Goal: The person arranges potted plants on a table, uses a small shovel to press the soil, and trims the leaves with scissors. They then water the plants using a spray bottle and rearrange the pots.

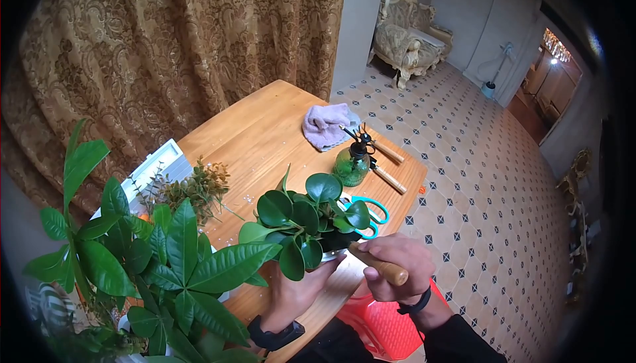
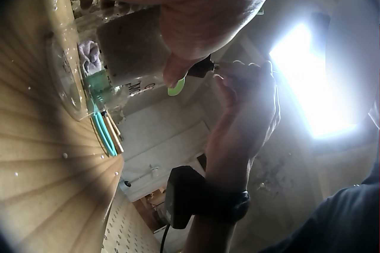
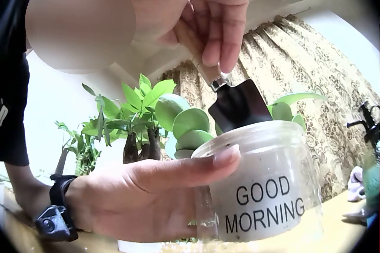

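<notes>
My left hand grips a clear plastic pot lettered "GOOD MORNING", its thumb lying along the side below the rim. A plant with round, glossy green leaves grows in the pot. Above it, my right hand holds a small trowel by its wooden handle. The dark trowel blade points down, its tip hidden behind the pot's rim in the right wrist view. In the left wrist view the pot is tilted in the frame, with the right hand beyond it.
Teal-handled scissors, a green glass spray bottle, wooden-handled tools and a purple cloth lie on the wooden table. A large leafy plant fills the left side. A red plastic stool stands below the table edge.
</notes>
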